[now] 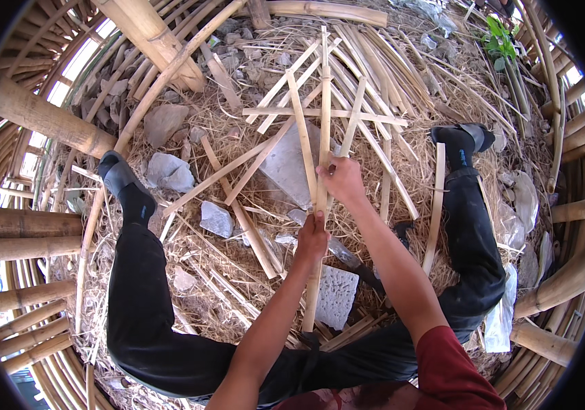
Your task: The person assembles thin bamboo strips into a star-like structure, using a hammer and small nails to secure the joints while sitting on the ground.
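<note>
In front of me a long bamboo strip (324,89) runs from near my lap away between my legs. My left hand (313,236) is wrapped round its nearer part. Farther up, my right hand (342,179) is closed on the strips, its fingers bent round them. One split bamboo piece (300,123) slants off to the left of the long strip, another (354,116) to the right. They come together near my hands, where my fingers hide how they join. Beside my right forearm lies a flat grey blade-like tool (344,254), partly covered.
A flat grey stone slab (289,164) lies beyond my hands, and a pitted pale block (330,297) sits nearer. Loose bamboo strips (381,82) are piled at the far side. Rocks (169,172) and shavings cover the ground. Thick bamboo poles (39,113) stand at both sides.
</note>
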The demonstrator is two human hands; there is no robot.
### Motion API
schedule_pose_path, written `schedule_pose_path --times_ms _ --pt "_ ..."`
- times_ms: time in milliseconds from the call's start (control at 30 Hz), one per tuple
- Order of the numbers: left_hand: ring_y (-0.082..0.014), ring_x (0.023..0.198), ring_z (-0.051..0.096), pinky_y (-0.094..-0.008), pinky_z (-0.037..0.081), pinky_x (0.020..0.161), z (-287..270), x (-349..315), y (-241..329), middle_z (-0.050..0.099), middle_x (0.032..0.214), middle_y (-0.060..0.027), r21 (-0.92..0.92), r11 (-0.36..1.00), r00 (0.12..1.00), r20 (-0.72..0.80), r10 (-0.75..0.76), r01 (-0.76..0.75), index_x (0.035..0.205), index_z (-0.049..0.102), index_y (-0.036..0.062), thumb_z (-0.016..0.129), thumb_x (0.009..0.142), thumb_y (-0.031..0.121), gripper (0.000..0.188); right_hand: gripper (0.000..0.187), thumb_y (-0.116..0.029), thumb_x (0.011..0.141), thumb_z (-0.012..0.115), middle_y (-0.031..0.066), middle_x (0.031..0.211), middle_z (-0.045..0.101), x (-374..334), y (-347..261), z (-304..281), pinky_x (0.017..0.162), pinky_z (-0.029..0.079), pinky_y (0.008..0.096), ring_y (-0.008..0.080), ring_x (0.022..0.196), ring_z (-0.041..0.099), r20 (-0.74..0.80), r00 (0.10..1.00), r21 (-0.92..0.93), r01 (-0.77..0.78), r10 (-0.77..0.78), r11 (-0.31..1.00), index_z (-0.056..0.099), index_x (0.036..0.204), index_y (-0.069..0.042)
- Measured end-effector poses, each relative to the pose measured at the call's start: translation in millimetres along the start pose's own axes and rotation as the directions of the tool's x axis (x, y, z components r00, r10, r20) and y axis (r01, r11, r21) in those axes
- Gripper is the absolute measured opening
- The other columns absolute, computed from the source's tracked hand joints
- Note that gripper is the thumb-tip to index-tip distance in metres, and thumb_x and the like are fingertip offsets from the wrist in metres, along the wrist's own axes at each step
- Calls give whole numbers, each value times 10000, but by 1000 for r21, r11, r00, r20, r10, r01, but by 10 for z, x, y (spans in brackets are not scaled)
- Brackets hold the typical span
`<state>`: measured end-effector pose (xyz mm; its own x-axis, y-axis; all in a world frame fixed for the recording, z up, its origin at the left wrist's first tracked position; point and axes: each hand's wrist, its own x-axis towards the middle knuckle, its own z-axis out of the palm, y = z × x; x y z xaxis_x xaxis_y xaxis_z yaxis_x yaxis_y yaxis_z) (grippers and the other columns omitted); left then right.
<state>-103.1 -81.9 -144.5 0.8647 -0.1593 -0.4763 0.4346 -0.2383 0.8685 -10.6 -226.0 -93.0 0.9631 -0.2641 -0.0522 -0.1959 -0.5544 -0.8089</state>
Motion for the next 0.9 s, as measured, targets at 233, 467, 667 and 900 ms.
schedule_pose_path --times_ms 233,467,667,900 --pt "-188 444 539 -342 430 394 27 -29 250 581 653 -100 -255 945 974 -44 -221 203 1104 544 24 483 1034 455 441 438 -221 840 746 285 1023 676 -108 -17 38 876 555 482 442 956 681 -65 998 -52 1 -5 999 676 1212 -1" --pt "-155 431 527 -311 419 381 55 20 124 595 644 -87 90 995 970 -233 63 -43 1053 593 -27 528 1019 506 538 473 -249 875 727 277 1075 664 -66 -23 -40 911 554 487 449 1003 673 -60 997 -43 52 -54 998 643 1259 13" --pt "-119 473 548 -295 438 408 -529 -182 884 620 676 -80 170 985 966 -256 19 26 1200 617 -19 491 1023 553 612 419 -263 916 696 252 1123 658 -206 -417 -1028 797 559 412 339 900 697 -274 916 51 318 -292 947 657 1188 53" --pt "-118 442 529 -284 401 369 -2146 -541 2156 606 639 -63 557 795 890 -202 408 -238 1114 635 -18 511 1012 569 609 493 -335 883 751 175 1041 683 -290 -633 -2278 734 537 353 215 760 664 -537 815 200 373 -217 906 665 1206 28"
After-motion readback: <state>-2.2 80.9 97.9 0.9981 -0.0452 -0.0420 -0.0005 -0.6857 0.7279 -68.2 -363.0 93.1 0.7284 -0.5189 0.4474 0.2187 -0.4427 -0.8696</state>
